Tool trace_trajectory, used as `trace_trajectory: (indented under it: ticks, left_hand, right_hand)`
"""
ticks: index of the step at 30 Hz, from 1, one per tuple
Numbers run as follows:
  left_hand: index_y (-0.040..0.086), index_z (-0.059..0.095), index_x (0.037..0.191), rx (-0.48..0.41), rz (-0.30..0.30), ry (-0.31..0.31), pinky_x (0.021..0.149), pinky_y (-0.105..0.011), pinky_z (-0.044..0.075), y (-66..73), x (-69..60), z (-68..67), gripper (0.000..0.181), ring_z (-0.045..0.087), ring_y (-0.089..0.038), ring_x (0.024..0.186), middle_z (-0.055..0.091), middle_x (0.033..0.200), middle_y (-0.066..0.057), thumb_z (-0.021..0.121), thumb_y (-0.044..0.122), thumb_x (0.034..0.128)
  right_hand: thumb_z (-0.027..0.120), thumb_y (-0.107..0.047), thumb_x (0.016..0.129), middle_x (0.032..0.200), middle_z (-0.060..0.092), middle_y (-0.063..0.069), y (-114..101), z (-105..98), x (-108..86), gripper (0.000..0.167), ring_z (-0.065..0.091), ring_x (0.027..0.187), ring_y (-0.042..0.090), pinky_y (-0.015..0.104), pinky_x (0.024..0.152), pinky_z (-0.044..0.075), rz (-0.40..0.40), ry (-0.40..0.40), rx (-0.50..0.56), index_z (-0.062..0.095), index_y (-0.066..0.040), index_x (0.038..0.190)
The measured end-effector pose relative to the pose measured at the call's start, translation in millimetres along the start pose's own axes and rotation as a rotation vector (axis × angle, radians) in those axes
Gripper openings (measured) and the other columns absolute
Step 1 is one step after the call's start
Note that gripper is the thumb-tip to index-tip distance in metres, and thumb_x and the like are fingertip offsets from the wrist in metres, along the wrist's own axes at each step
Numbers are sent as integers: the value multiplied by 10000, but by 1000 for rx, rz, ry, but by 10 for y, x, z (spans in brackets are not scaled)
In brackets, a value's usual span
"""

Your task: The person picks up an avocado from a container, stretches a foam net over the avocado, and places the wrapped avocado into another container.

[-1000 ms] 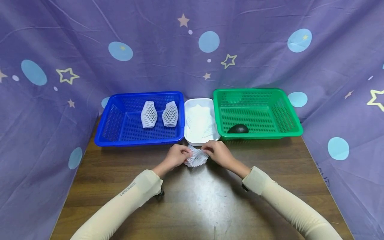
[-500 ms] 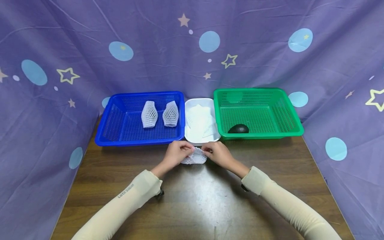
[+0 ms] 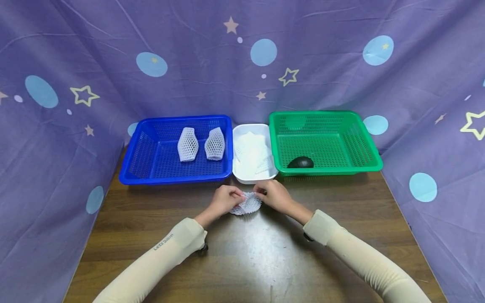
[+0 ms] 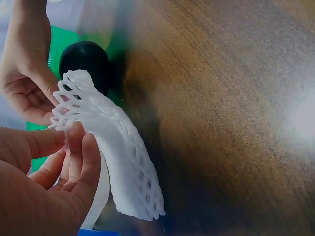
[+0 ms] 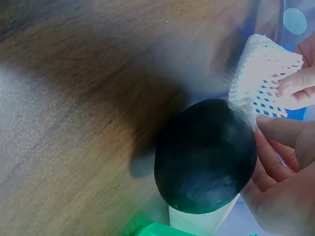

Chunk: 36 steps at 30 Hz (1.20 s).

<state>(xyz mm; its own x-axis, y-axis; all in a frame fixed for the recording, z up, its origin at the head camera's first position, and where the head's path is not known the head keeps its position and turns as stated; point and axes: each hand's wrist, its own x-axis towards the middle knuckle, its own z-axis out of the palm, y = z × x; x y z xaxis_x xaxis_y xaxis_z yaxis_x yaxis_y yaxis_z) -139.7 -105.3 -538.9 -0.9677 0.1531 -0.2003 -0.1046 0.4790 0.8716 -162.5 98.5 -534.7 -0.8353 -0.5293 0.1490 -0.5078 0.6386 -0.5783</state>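
Between both hands, in the head view, is a white foam fruit net (image 3: 251, 204). My left hand (image 3: 222, 199) pinches its upper edge between thumb and fingertips. On the opposite side my right hand (image 3: 276, 196) pinches the net's rim with thumb and forefinger. The left wrist view shows the net (image 4: 130, 162) bent over, its mesh mouth spread. A dark avocado (image 5: 206, 157) fills the middle of the right wrist view, close beside the right fingers; the right hand hides most of it from the head camera. I cannot tell whether the fingers grip this avocado or it rests on the table.
A blue basket (image 3: 140, 181) at back left holds two net-wrapped fruits (image 3: 188, 145). Beside it stands a white tray (image 3: 250, 179) with more foam nets. In the green basket (image 3: 333, 171) at back right lies another avocado (image 3: 302, 162). A purple curtain surrounds the table.
My left hand rose slightly with the net, then came back down toward the front. The net's shape shifted as its mouth was tugged. My right hand stayed nearly in place.
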Motion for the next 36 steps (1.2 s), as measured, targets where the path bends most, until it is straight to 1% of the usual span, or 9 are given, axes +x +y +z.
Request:
trace_trajectory:
  ticks: [3,7,14,19,24,27,29,33,36]
  left_hand:
    - [-57,744,894,-27,-25,-7,542,-220,564,7,4,4,66,603,-50,545,750,760,-144,750,-5,854]
    - [-62,740,910,-53,-69,-18,544,-236,570,30,17,3,77,607,-61,536,749,755,-137,742,-1,864]
    - [-71,725,928,-97,-147,-38,558,-265,586,66,32,-20,87,609,-78,528,736,736,-92,723,-10,866]
    - [-74,719,930,-115,-185,-45,556,-255,582,74,40,-34,88,609,-77,530,733,739,-99,722,-10,869]
    - [-82,715,951,-138,-206,-48,552,-234,577,73,51,-29,102,613,-74,533,738,764,-113,716,-23,868]
    - [-79,718,954,-132,-193,-34,553,-237,578,71,60,-19,102,609,-73,530,742,770,-123,711,-26,868]
    - [-69,726,947,-113,-167,-10,553,-241,578,75,67,-14,93,608,-73,528,745,769,-129,712,-21,868]
    - [-40,740,925,-45,-80,47,552,-235,571,98,78,-4,76,637,-89,545,749,765,-129,718,3,867]
    - [-34,742,917,1,-18,63,554,-227,567,128,73,6,76,668,-110,569,754,772,-137,721,16,863]
  right_hand:
    - [779,-74,866,869,764,25,0,-9,0,59,721,823,170,325,763,592,-2,-16,11,759,-98,917]
    - [790,-71,859,944,775,50,2,-52,-2,132,736,887,195,349,811,604,-6,-56,45,759,-81,987]
    - [816,-160,864,1145,754,100,74,-207,-13,357,727,1049,243,401,920,594,23,-165,66,717,-25,1180]
    - [853,-246,831,1210,730,125,157,-320,-58,492,687,1141,265,443,1000,553,2,-231,46,690,-9,1230]
    - [883,-242,793,1237,702,151,223,-402,-130,570,656,1134,313,467,976,534,-18,-277,64,659,-3,1260]
    - [896,-230,775,1248,689,133,264,-431,-174,591,644,1137,312,467,968,529,-30,-284,53,651,-14,1268]
    - [899,-234,770,1264,683,118,296,-438,-200,598,636,1166,297,468,992,524,-35,-282,31,652,-24,1273]
    - [901,-228,761,1292,676,117,373,-426,-238,605,619,1216,285,472,1040,507,-24,-275,1,653,-39,1279]
    - [904,-214,752,1298,671,128,417,-420,-263,610,610,1224,299,480,1043,501,-10,-271,7,653,-42,1280]
